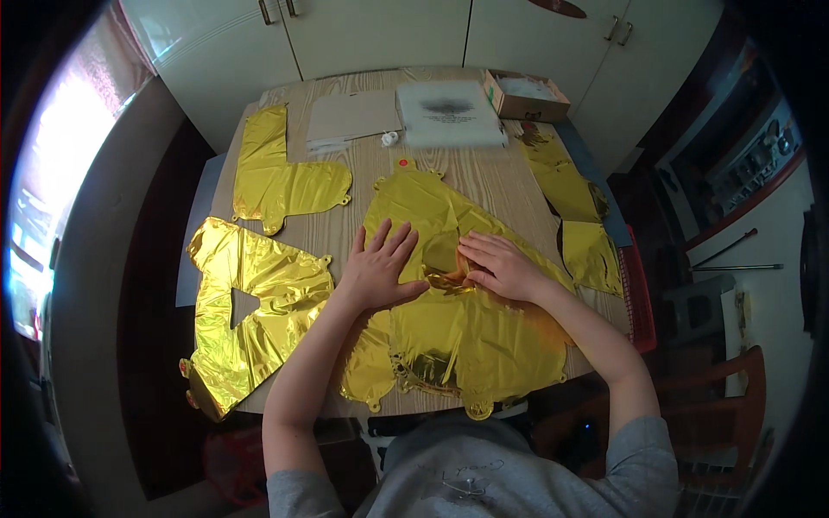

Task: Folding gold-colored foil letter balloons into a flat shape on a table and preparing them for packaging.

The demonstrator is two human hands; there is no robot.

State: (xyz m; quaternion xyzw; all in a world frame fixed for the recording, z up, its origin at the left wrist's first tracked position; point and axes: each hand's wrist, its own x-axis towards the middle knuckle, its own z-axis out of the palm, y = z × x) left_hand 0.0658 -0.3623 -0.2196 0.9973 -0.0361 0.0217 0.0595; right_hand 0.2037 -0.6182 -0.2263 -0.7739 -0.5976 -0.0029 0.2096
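A large gold foil balloon (509,337), uninflated, lies flat in front of me at the middle of the table, its near edge crumpled and shiny. My left hand (382,269) rests palm down on its left part, fingers spread. On the balloon's middle, beside a crease with orange reflections, lies my right hand (503,268), fingers stretched out toward the left and the thumb apart below them. Left of my left arm is another flat gold foil balloon (268,285) with a triangular hole. Farther back on the left sits an L-shaped gold foil balloon (276,177).
More gold foil (574,194) stretches along the right edge of the wooden table (337,233). At the back are a beige card sheet (354,116), a white printed packet (451,116), a small white crumpled piece (390,138) and an open cardboard box (528,105). White cabinets stand behind.
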